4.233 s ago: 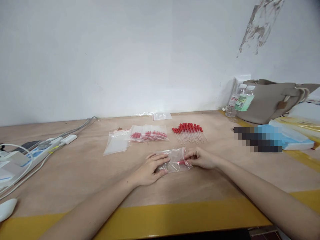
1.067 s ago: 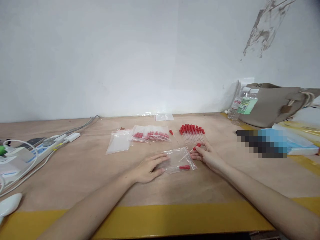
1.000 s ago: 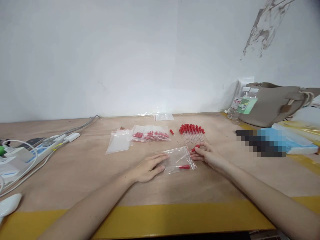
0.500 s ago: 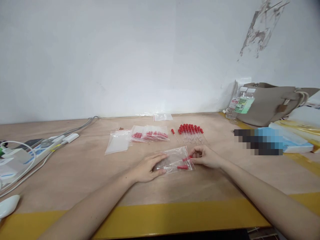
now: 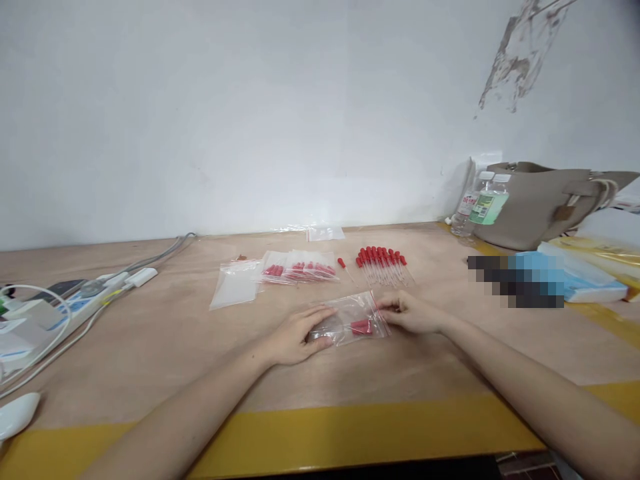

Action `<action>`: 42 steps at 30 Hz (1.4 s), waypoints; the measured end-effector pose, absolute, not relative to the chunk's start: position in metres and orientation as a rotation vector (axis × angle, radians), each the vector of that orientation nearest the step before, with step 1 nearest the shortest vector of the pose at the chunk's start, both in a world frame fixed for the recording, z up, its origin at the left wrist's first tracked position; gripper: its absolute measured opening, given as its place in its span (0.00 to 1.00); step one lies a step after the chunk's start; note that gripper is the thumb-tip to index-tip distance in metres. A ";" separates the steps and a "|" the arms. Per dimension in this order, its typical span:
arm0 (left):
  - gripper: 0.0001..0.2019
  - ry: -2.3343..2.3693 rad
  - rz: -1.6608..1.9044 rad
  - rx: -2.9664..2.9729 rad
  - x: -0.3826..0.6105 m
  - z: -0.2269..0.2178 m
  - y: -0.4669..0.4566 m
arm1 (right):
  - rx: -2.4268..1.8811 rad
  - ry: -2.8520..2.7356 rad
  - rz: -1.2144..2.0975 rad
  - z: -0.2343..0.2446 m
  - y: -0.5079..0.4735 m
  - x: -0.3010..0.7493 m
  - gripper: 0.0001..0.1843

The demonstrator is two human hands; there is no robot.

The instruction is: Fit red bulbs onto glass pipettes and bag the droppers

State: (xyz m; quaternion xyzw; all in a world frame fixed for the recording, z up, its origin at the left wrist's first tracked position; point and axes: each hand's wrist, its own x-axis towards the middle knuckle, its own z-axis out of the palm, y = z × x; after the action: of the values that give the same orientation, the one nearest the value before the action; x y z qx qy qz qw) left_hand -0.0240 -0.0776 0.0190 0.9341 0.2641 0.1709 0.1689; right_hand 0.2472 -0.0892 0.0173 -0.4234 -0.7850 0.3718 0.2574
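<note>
A small clear zip bag point(image 5: 350, 321) lies on the wooden table in front of me, with red-bulbed glass droppers point(image 5: 361, 327) inside it. My left hand point(image 5: 296, 332) rests flat on the bag's left end, fingers spread, holding it down. My right hand point(image 5: 410, 313) is at the bag's right, open end, fingers curled against its mouth. Behind the bag lies a row of loose red-bulbed droppers point(image 5: 383, 261), with a single dropper point(image 5: 343, 265) lying apart to their left.
Filled bags of droppers point(image 5: 300, 268) and empty clear bags point(image 5: 234, 285) lie further back. A power strip with cables point(image 5: 85, 297) is at left. Water bottles point(image 5: 480, 203), a grey handbag point(image 5: 545, 200) and blue packs point(image 5: 575, 279) stand at right. A yellow strip point(image 5: 320, 440) edges the table.
My right hand brought a dropper from the row to the bag and pushed it inside. It now sits at the bag's mouth, and the left hand has stayed on the bag.
</note>
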 end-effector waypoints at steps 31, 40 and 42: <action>0.22 0.818 0.366 2.683 -0.027 0.013 -0.074 | -1.305 -1.065 0.862 0.002 -0.069 0.253 0.27; 0.25 0.802 0.392 2.719 -0.026 0.016 -0.077 | -1.060 -0.879 1.219 -0.007 -0.087 0.234 0.16; 0.26 0.800 0.410 2.732 -0.026 0.016 -0.077 | -1.071 -0.953 1.300 -0.007 -0.091 0.239 0.15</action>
State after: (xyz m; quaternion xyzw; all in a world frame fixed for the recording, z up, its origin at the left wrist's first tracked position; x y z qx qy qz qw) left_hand -0.0256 -0.0772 0.0160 0.9415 0.2756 0.1413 0.1326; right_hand 0.2395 -0.0905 -0.0066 -0.4556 -0.4054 0.5533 0.5674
